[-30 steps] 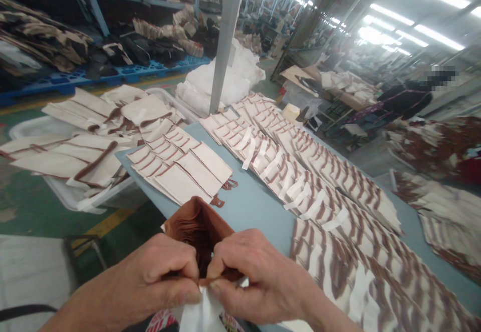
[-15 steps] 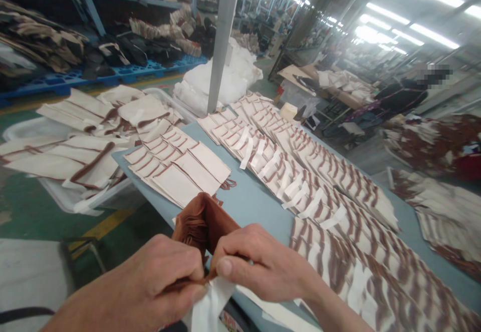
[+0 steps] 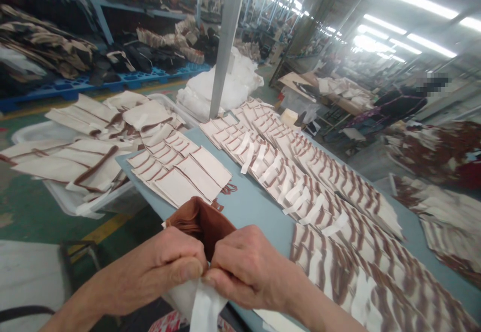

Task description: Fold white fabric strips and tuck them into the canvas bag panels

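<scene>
While the left hand (image 3: 165, 262) and right hand (image 3: 250, 267) meet, thumbs close together, the brown folded piece (image 3: 218, 222) lies between them and rises just beyond the knuckles, in view before the table (image 3: 257, 207). Each grip is narrow, pinching the piece's near edge, and neither hand is clearly nearer. Its open fold points up and away; hands hide its full long axis. A white strip (image 3: 205, 312) hangs lengthwise below the thumbs.

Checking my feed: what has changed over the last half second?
The right hand has lowered its thumb towards the left hand; the brown piece shifted slightly left in view. The left hand kept its grip; the cream pieces stayed on the table.
</scene>
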`<state>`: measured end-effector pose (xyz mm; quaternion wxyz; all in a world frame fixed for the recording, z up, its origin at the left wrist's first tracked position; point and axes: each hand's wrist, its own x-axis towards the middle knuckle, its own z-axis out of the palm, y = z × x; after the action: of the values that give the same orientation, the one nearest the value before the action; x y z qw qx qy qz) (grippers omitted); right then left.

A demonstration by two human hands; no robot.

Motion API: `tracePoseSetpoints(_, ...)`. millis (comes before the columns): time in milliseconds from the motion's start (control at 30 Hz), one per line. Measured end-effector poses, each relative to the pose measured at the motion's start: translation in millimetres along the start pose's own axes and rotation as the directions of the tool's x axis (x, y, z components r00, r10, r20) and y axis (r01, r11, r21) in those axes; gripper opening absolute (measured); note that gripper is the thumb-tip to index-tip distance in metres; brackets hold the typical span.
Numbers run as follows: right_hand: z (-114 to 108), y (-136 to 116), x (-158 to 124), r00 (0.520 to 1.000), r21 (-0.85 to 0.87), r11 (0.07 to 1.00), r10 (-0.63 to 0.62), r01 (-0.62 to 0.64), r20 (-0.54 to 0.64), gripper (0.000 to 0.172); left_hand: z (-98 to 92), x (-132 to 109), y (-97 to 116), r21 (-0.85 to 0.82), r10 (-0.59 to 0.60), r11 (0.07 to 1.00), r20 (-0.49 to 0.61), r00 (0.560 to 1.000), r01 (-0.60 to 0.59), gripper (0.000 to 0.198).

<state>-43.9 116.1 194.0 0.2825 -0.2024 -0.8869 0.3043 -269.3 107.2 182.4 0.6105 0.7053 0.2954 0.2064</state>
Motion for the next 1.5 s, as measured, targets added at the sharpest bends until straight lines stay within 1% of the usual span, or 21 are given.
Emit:
tracePoseSetpoints(67,0.8,2.1,1.0,0.996,-0.078,0.995,-0.068,0.064,-0.05,0.055,-2.5,4.0,2.4,-0.032,0.041,0.999,0.028,0.999,-0.04,0.058)
tracePoseSetpoints(133,2.0,4.3,1.4,0.989,-0.159,0.983,-0.111,0.095,-0.094,0.059,-3.0,5.9,3.6,-0.021,0.058,0.998,0.04,0.998,-0.057,0.059)
tracePoseSetpoints(233,4.9,6.6,1.0,0.978,-0.284,0.951,-0.162,0.12,-0.13,0.061,-0.6,5.7,3.7,0.069,0.032,0.997,0.026,0.999,-0.034,0.057)
tracePoseSetpoints(333,7.5,7.0,0.1,0.963,-0.411,0.898,-0.234,0.159,-0.137,0.056,3.3,3.8,2.6,0.156,-0.012,0.988,-0.004,1.0,0.012,0.052)
tracePoseSetpoints(433,7.3,6.2,-1.0,0.953,-0.461,0.867,-0.276,0.189,-0.129,0.056,4.9,1.5,2.2,0.203,-0.05,0.978,-0.029,0.998,0.055,0.047)
tracePoseSetpoints(500,4.8,6.3,-0.5,0.961,-0.421,0.892,-0.24,0.163,-0.136,0.058,3.3,0.3,4.2,0.215,-0.049,0.975,-0.041,0.998,0.057,0.045)
tracePoseSetpoints(567,0.4,7.3,2.2,0.974,-0.318,0.941,-0.175,0.121,-0.147,0.06,-0.1,0.2,8.6,0.25,-0.016,0.968,-0.059,0.998,0.03,0.042)
tracePoseSetpoints(633,-5.4,8.1,7.1,0.986,-0.184,0.978,-0.119,0.095,-0.12,0.06,-3.7,1.0,14.7,0.33,0.063,0.944,-0.099,0.993,-0.027,0.035)
tracePoseSetpoints(700,-11.5,6.1,12.3,0.995,-0.075,0.996,-0.06,0.054,-0.079,0.057,-5.7,1.4,20.3,0.418,0.169,0.904,-0.145,0.975,-0.094,0.032)
tracePoseSetpoints(767,-16.8,-1.3,14.7,0.999,-0.004,1.0,-0.006,0.006,-0.047,0.053,-4.5,-1.1,22.6,0.465,0.243,0.874,-0.172,0.955,-0.139,0.032)
tracePoseSetpoints(867,-22.9,-20.7,9.7,0.998,0.046,0.999,0.024,-0.021,-0.062,0.049,2.0,-12.0,16.0,0.475,0.274,0.866,-0.184,0.944,-0.159,0.034)
tracePoseSetpoints(967,-29.0,-35.7,-0.6,0.992,0.059,0.996,0.072,-0.066,-0.108,0.049,8.1,-23.9,1.6,0.447,0.28,0.878,-0.185,0.942,-0.173,0.036)
tracePoseSetpoints(1033,-32.9,-36.7,-4.8,0.986,0.094,0.987,0.137,-0.128,-0.096,0.051,9.1,-27.1,-6.7,0.429,0.267,0.888,-0.193,0.944,-0.163,0.033)
tracePoseSetpoints(1067,-34.4,-34.6,-5.5,0.981,0.127,0.977,0.182,-0.172,-0.067,0.053,8.8,-27.0,-9.0,0.427,0.259,0.891,-0.198,0.945,-0.154,0.03)
tracePoseSetpoints(1133,-36.0,-28.1,-4.3,0.959,0.194,0.939,0.283,-0.283,0.028,0.058,6.9,-24.5,-9.6,0.437,0.257,0.887,-0.198,0.946,-0.15,0.026)
tracePoseSetpoints(1200,-35.4,-22.6,-1.6,0.925,0.207,0.902,0.362,-0.378,0.112,0.065,4.3,-21.0,-5.8,0.453,0.266,0.878,-0.2,0.943,-0.152,0.026)
tracePoseSetpoints(1233,-34.3,-21.2,-0.4,0.916,0.188,0.898,0.378,-0.398,0.136,0.067,3.0,-19.4,-3.1,0.459,0.275,0.874,-0.203,0.94,-0.157,0.026)
tracePoseSetpoints(1300,-31.6,-21.5,1.2,0.921,0.148,0.912,0.362,-0.382,0.146,0.069,0.4,-17.0,1.9,0.466,0.284,0.87,-0.209,0.936,-0.16,0.026)
tracePoseSetpoints(1367,-30.3,-24.3,1.8,0.944,0.151,0.935,0.305,-0.322,0.123,0.066,-2.3,-15.8,5.6,0.453,0.27,0.879,-0.212,0.939,-0.15,0.022)
tracePoseSetpoints(1433,-32.1,-26.1,2.0,0.965,0.2,0.945,0.253,-0.26,0.06,0.061,-5.4,-15.4,8.3,0.426,0.208,0.9,-0.222,0.953,-0.098,0.015)
tracePoseSetpoints(1500,-36.2,-23.9,2.2,0.967,0.252,0.937,0.254,-0.244,-0.009,0.059,-8.8,-15.4,11.4,0.406,0.127,0.913,-0.241,0.962,-0.019,0.012)
